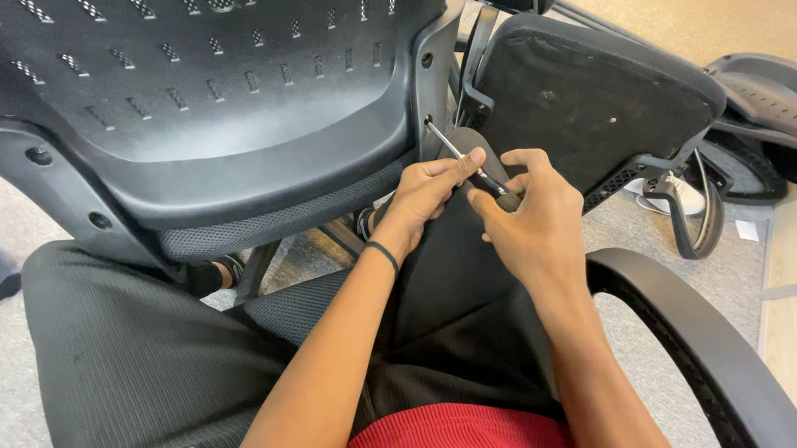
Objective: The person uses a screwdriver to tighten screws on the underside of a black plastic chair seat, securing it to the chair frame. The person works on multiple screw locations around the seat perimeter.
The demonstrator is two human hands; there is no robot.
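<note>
Gripping a slim, black-handled screwdriver (467, 163), tilted upward-left.

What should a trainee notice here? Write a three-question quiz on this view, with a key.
1. True or false: both hands grip the screwdriver.
2. Where does the screwdriver's tip sit?
A. in a hole on the side of the chair backrest frame
B. on the armrest
C. on the floor
3. What is worn on the left wrist?

Key
1. True: the left hand pinches the shaft and the right hand wraps the handle.
2. A.
3. A thin black band.
</note>
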